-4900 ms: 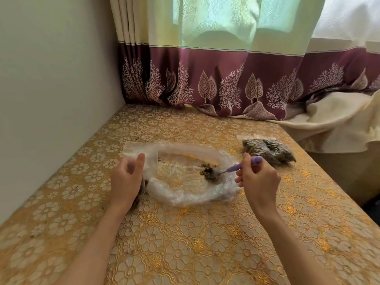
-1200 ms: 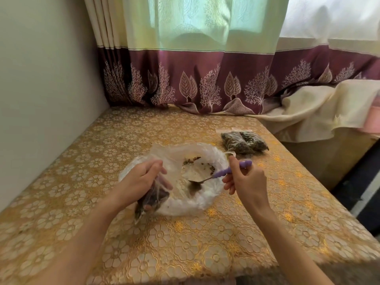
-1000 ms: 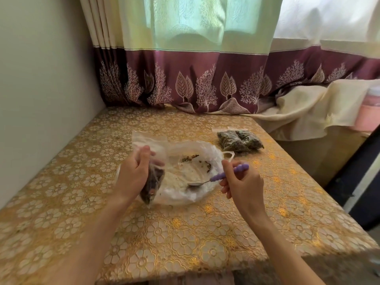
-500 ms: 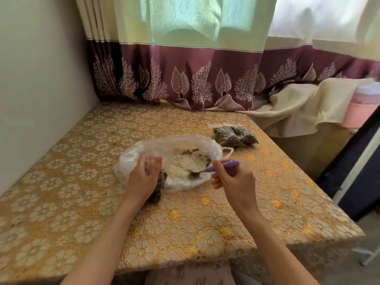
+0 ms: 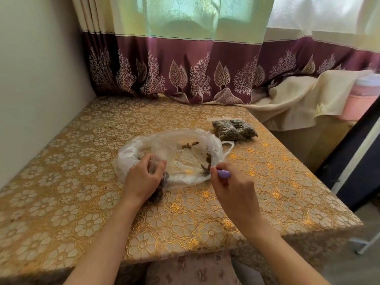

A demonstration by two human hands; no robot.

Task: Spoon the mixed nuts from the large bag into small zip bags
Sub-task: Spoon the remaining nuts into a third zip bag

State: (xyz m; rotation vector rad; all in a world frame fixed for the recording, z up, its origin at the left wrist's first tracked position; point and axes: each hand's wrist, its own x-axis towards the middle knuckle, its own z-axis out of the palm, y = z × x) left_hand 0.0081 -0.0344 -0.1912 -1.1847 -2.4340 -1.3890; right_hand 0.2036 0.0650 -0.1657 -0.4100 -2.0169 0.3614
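Left hand (image 5: pixel 144 179) is curled around a small clear zip bag (image 5: pixel 161 187) that's already dark with nuts, pinching it near the top, down at about 7 o'clock of the big floppy clear plastic bag (image 5: pixel 174 153). Right hand (image 5: pixel 232 190) has its fingers wrapped round the purple-handled spoon (image 5: pixel 223 173) at the big bag's 4 o'clock edge; the bowl end is mostly hidden, can't tell if it's loaded.

Only the head view here. The large bag looks nearly scraped out, just a few dark mixed nuts (image 5: pixel 190 144) along its far side and a clump near the spoon. Two filled small zip bags (image 5: pixel 234 129) sit at roughly 1 o'clock from it on the gold floral-lace bench (image 5: pixel 82 161).

What I'd worry about: thin film bunching under the spoon so nuts flick out onto the bench. Also the small bag's mouth looks squeezed narrow under that left hand, so a spoonful could miss and spill. And it leans close to the bench's near side, so strays might roll off.
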